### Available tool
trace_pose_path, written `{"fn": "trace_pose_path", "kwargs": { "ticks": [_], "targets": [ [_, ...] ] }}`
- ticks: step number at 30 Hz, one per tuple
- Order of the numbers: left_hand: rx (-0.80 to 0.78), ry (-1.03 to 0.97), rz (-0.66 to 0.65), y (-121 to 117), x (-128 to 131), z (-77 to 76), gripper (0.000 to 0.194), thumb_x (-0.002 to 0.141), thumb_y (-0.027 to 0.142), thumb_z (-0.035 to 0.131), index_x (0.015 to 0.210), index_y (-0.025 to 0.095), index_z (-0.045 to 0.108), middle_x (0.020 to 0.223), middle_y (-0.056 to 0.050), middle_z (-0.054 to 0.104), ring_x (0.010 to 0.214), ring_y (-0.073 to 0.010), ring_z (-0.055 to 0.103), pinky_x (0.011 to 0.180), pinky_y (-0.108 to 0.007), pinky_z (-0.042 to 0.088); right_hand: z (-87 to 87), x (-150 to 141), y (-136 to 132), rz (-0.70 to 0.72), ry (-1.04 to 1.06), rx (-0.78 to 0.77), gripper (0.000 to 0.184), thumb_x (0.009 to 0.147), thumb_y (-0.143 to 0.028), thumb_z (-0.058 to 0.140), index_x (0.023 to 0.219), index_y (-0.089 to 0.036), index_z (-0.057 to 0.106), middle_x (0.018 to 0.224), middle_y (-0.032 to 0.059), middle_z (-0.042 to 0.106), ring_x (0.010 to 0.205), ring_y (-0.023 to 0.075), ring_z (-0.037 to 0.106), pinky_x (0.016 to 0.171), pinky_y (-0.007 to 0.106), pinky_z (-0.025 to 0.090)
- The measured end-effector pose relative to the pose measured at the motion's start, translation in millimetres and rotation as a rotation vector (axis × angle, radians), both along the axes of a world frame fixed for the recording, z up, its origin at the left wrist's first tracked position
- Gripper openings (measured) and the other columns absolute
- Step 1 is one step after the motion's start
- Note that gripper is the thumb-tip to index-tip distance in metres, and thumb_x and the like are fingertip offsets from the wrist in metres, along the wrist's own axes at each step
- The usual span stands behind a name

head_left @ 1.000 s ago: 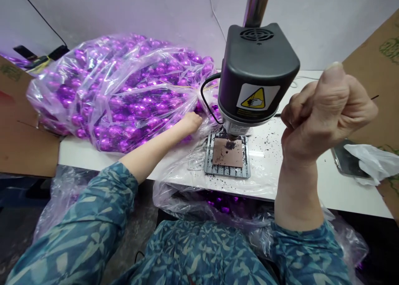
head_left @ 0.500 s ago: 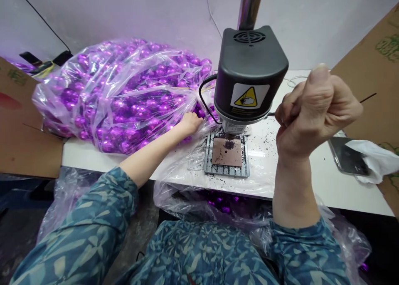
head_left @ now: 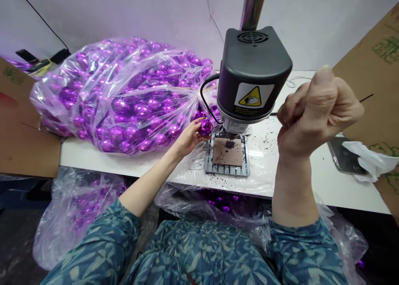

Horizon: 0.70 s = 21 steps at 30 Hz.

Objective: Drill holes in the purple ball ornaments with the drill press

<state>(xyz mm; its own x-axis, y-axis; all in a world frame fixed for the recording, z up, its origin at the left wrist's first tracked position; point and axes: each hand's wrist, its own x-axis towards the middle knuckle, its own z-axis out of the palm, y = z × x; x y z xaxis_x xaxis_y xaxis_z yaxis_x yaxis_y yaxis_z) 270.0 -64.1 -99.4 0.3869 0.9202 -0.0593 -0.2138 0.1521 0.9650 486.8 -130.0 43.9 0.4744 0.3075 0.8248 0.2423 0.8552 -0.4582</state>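
Between the fingertips of my left hand (head_left: 190, 136) is a shiny purple faceted ball (head_left: 205, 127), just left of a small drill press (head_left: 254, 75). The clear plastic bag (head_left: 134, 97) full of such balls lies behind that hand, its mouth gathered toward the press. My right hand (head_left: 318, 110) is closed in a fist around the press's lever (head_left: 273, 114), whose grip the fingers hide. Under the press head, a brown square plate (head_left: 227, 158) with a small hole and dark shavings sits on a slotted metal base (head_left: 246, 168).
Dark shavings litter the white table (head_left: 311, 181). To the right lie a phone (head_left: 343, 156) and a crumpled white tissue (head_left: 370, 158). Cardboard boxes flank both sides, including the left box (head_left: 28, 139). Another plastic bag (head_left: 77, 210) with purple balls hangs below the table's front edge.
My left hand has drawn back from the bag's mouth and turned, and a purple ball now shows in its fingers. My right hand stays closed on the lever.
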Motion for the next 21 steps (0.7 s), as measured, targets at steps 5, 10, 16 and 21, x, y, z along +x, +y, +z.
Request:
{"fn": "trace_pose_path", "kwargs": {
  "ticks": [5, 10, 16, 21],
  "targets": [
    [0.016, 0.022, -0.054, -19.7, 7.6, -19.5, 0.059, 0.086, 0.043, 0.077, 0.138, 0.023, 0.057, 0.120, -0.009, 0.069, 0.098, -0.0195, 0.068, 0.086, -0.035, 0.058, -1.2, -1.0, 0.8, -0.003, -0.018, 0.004, 0.052, 0.093, -0.035, 0.060, 0.049, -0.020, 0.037, 0.041, -0.0071, 0.031, 0.035, 0.0051, 0.034, 0.041, 0.028, 0.020],
    [0.173, 0.186, -0.074, -28.8, 16.3, -36.0, 0.066, 0.069, 0.038, 0.092, 0.124, 0.016, 0.062, 0.113, -0.010, 0.071, 0.096, -0.0189, 0.068, 0.092, -0.037, 0.055, -3.2, -1.2, -0.4, -0.035, -0.020, -0.027, 0.053, 0.092, -0.042, 0.059, 0.050, -0.019, 0.036, 0.042, -0.0072, 0.033, 0.036, 0.0040, 0.032, 0.041, 0.027, 0.022],
    [0.342, 0.344, -0.106, -29.6, 26.2, -42.2, 0.060, 0.074, 0.039, 0.087, 0.123, 0.014, 0.063, 0.111, -0.011, 0.072, 0.089, -0.0192, 0.067, 0.084, -0.037, 0.056, -2.0, -4.2, -1.1, -0.018, 0.003, -0.019, 0.052, 0.090, -0.044, 0.061, 0.053, -0.020, 0.034, 0.042, -0.0079, 0.032, 0.035, 0.0039, 0.031, 0.040, 0.028, 0.022],
    [0.598, 0.491, -0.065, -30.1, 32.1, -39.2, 0.050, 0.076, 0.032, 0.086, 0.120, 0.019, 0.066, 0.109, -0.008, 0.068, 0.093, -0.0209, 0.064, 0.084, -0.037, 0.055, -0.4, -6.7, -6.0, -0.078, -0.038, -0.064, 0.052, 0.091, -0.046, 0.058, 0.054, -0.020, 0.031, 0.044, -0.0074, 0.029, 0.037, 0.0031, 0.033, 0.042, 0.025, 0.027]
  ]
}}
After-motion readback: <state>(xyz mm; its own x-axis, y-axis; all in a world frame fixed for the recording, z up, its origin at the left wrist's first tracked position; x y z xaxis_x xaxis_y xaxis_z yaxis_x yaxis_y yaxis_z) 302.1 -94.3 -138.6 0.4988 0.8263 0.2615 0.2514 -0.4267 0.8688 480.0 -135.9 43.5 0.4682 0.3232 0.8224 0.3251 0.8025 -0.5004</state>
